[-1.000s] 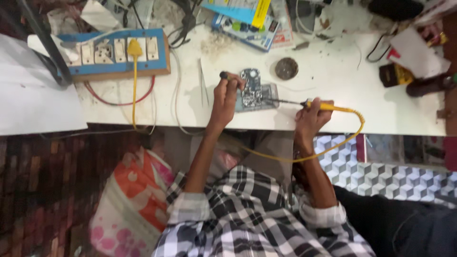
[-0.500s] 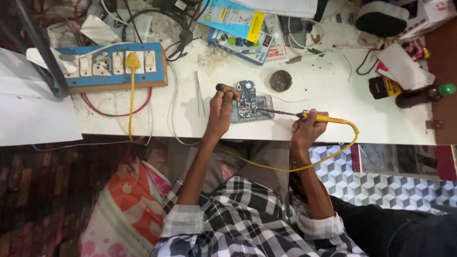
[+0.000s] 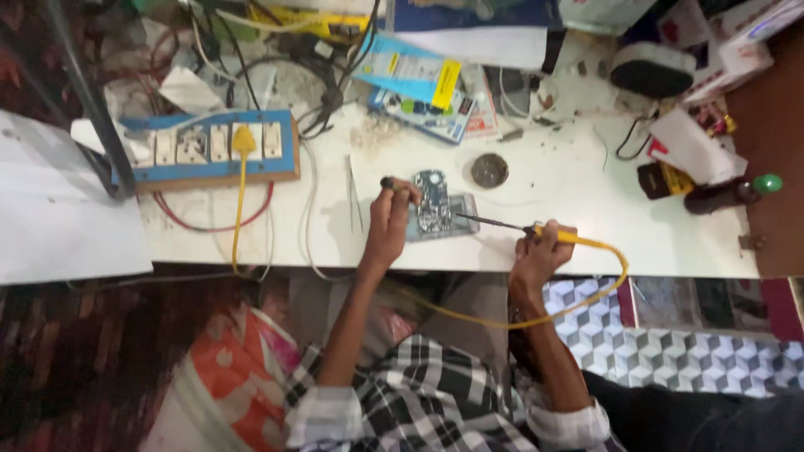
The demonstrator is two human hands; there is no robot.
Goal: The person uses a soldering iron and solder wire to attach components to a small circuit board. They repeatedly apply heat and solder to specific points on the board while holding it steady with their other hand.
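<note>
One small circuit board (image 3: 435,203), grey-green and crowded with components, lies near the front edge of the white counter (image 3: 586,226). The left hand (image 3: 389,219) pinches a dark slim tool at the board's edge; the right hand (image 3: 536,249) grips a yellow-handled soldering iron (image 3: 502,226), tip touching the board. Since half a second ago, both hands sit lower in view, their grips unchanged.

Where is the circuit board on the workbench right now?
In the head view the circuit board lies near the white bench's front edge, under the left hand, with the soldering iron tip at its right edge.
</note>
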